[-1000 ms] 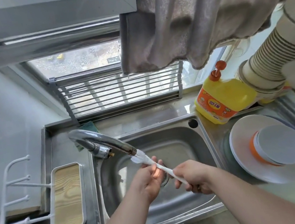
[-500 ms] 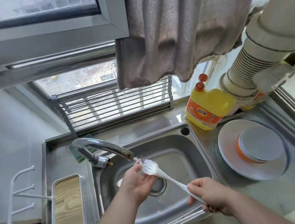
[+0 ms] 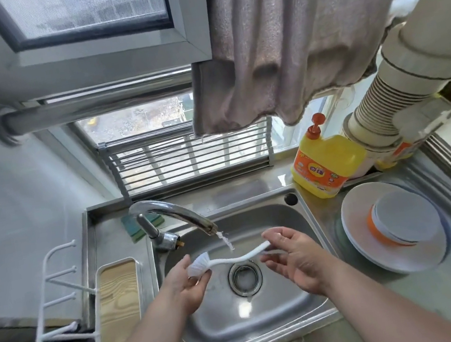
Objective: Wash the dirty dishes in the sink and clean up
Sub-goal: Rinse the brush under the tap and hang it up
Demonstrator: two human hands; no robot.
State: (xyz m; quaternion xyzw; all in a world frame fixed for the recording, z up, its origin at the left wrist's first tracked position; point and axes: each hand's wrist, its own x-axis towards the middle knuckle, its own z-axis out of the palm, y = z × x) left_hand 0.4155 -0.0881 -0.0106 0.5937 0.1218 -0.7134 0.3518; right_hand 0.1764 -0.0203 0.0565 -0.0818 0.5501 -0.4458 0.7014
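Observation:
A white dish brush [image 3: 233, 258] lies crosswise over the steel sink [image 3: 275, 322], just below the faucet [image 3: 174, 213], from which a thin stream of water falls. My left hand [image 3: 185, 283] holds the bristle head with its fingers curled under it. My right hand [image 3: 293, 255] pinches the end of the handle between thumb and fingers. The sink basin holds no dishes, only the drain [image 3: 244, 277]. Washed plates [image 3: 359, 234] with an upturned orange-rimmed bowl [image 3: 402, 221] on top sit on the counter to the right.
A yellow detergent bottle [image 3: 325, 165] stands behind the plates, beside a ribbed duct [image 3: 380, 101]. A green sponge [image 3: 131, 226] lies behind the faucet. A wooden-bottomed tray [image 3: 118, 304] and a white hook rack [image 3: 58, 308] are at the left. A cloth [image 3: 285, 39] hangs overhead.
The brush turned from pointing up at the faucet to lying level across the sink. My right hand moved up and right along the handle; my left hand dropped under the bristle head.

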